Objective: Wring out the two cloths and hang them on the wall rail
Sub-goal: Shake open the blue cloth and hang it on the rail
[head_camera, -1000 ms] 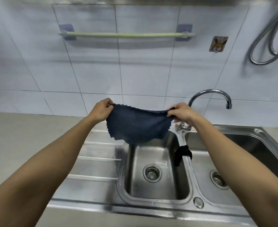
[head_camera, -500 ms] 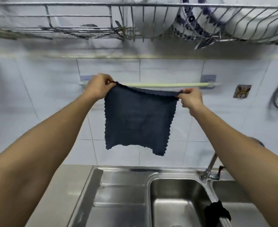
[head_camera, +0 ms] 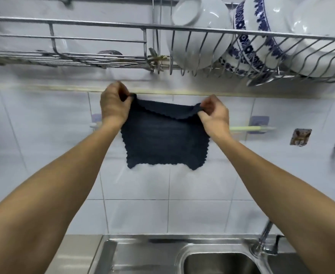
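Dark navy cloth (head_camera: 165, 139) is held spread by its two top corners, the scalloped upper edge sagging a little between the grips and the rest hanging flat in front of the tiled wall. The left hand (head_camera: 114, 104) is closed in a pinch on the left corner, knuckles toward the camera; the right hand (head_camera: 214, 113) is closed likewise on the right corner, thumb and fingers bunched on the fabric. The pale green wall rail (head_camera: 251, 128) runs level, parallel to the cloth's top edge, and is seen only at its ends, the middle being covered by cloth and wrists. The gripped edge is held higher than the rail; whether the cloth lies in front of it or already across it cannot be told. Both arms are stretched forward and upward, the left hand carried slightly higher. The next move is judged to be a lowering over the rail. A wire dish rack (head_camera: 103, 28) loaded with bowls (head_camera: 198, 34) sits close overhead. The second cloth is not seen.
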